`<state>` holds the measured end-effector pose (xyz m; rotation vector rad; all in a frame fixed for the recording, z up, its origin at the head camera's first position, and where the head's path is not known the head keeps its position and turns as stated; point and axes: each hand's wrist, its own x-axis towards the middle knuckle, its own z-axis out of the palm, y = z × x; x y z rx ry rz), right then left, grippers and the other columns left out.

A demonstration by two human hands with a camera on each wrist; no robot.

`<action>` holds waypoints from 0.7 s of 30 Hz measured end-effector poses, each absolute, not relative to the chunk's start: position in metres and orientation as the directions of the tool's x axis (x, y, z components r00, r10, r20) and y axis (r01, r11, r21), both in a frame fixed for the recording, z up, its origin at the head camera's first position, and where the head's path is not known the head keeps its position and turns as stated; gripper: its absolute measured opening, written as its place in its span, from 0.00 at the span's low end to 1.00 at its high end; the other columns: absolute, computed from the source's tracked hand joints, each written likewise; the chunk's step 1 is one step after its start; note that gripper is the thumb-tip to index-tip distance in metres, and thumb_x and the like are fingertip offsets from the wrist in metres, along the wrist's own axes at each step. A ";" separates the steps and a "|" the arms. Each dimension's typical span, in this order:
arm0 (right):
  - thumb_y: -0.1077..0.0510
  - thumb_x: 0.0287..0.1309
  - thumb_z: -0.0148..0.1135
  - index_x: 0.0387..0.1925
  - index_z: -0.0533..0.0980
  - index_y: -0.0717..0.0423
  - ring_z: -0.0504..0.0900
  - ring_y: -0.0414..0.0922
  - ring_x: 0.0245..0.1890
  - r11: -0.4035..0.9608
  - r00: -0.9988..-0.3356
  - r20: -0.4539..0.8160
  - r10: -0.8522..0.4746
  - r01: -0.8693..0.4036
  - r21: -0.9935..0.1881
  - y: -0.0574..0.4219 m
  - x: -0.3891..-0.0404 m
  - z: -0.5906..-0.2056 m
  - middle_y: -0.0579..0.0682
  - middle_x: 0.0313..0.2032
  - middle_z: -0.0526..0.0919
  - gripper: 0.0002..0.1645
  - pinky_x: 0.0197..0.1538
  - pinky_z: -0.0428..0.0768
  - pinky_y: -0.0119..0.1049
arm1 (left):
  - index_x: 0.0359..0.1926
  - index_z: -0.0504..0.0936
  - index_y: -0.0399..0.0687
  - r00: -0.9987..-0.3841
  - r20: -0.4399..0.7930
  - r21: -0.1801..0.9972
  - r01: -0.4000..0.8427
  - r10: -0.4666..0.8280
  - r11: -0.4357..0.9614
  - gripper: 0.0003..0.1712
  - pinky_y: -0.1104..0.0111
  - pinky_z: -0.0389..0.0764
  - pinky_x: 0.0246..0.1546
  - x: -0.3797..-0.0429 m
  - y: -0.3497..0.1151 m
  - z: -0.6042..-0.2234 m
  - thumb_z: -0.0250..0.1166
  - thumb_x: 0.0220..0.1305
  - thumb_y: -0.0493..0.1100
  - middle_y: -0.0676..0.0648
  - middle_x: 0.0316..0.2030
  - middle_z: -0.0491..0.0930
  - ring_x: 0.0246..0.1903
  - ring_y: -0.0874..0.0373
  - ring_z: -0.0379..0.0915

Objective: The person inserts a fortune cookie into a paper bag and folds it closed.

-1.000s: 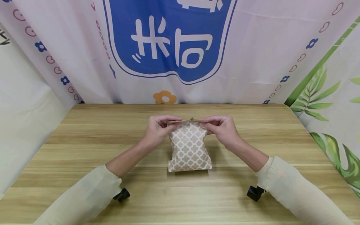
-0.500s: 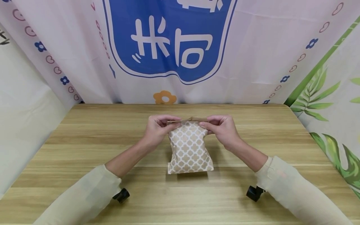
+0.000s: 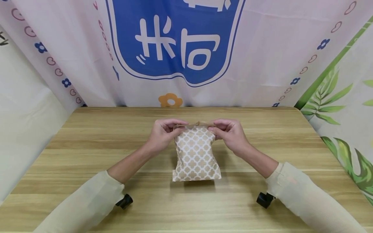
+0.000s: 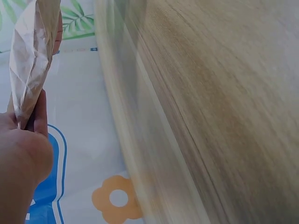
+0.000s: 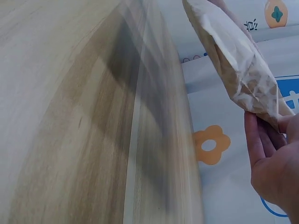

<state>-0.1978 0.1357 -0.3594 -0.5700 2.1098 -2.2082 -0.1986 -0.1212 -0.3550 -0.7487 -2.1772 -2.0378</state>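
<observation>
A brown paper bag with a white lattice pattern is held in front of the person, its top edge folded over. The left hand pinches the fold's left end between thumb and fingers. At the right end, the right hand grips the same fold, thumb on the near side. A shadow lies below the bag's lower edge, which appears raised off the table. In the left wrist view the crumpled side of the bag rises from the palm. The right wrist view shows the bag's other side above curled fingers.
The wooden table extends around the bag on all sides. Behind its far edge hangs a curtain with a blue emblem. Black wrist cameras stick out below both sleeves, one by the left cuff and another by the right cuff.
The bag's lower edge has swung slightly toward the person, and its shadow shows more. Both hands keep their hold on the fold, nearly in place; the left thumb has shifted slightly outward.
</observation>
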 end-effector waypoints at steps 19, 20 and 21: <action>0.77 0.68 0.53 0.49 0.76 0.84 0.88 0.42 0.34 -0.094 -0.904 0.260 -0.338 -0.242 -0.966 0.138 -0.198 -0.361 0.45 0.36 0.89 0.12 0.38 0.88 0.35 | 0.45 0.85 0.23 -0.884 0.346 0.929 0.371 0.315 0.019 0.09 0.77 0.74 0.26 -0.198 -0.124 -0.355 0.61 0.67 0.22 0.31 0.43 0.87 0.26 0.64 0.74; 0.77 0.69 0.52 0.49 0.76 0.84 0.88 0.42 0.34 -0.091 -0.904 0.259 -0.340 -0.242 -0.966 0.138 -0.198 -0.361 0.45 0.36 0.89 0.12 0.38 0.88 0.35 | 0.45 0.85 0.22 -0.883 0.346 0.928 0.371 0.317 0.020 0.09 0.77 0.74 0.26 -0.198 -0.124 -0.355 0.61 0.67 0.22 0.31 0.44 0.86 0.26 0.64 0.74; 0.77 0.69 0.52 0.49 0.76 0.84 0.88 0.42 0.34 -0.089 -0.904 0.257 -0.343 -0.241 -0.966 0.138 -0.198 -0.360 0.46 0.36 0.89 0.12 0.38 0.88 0.35 | 0.45 0.84 0.22 -0.883 0.345 0.929 0.370 0.318 0.020 0.09 0.77 0.74 0.26 -0.198 -0.124 -0.354 0.61 0.67 0.22 0.31 0.44 0.86 0.26 0.65 0.75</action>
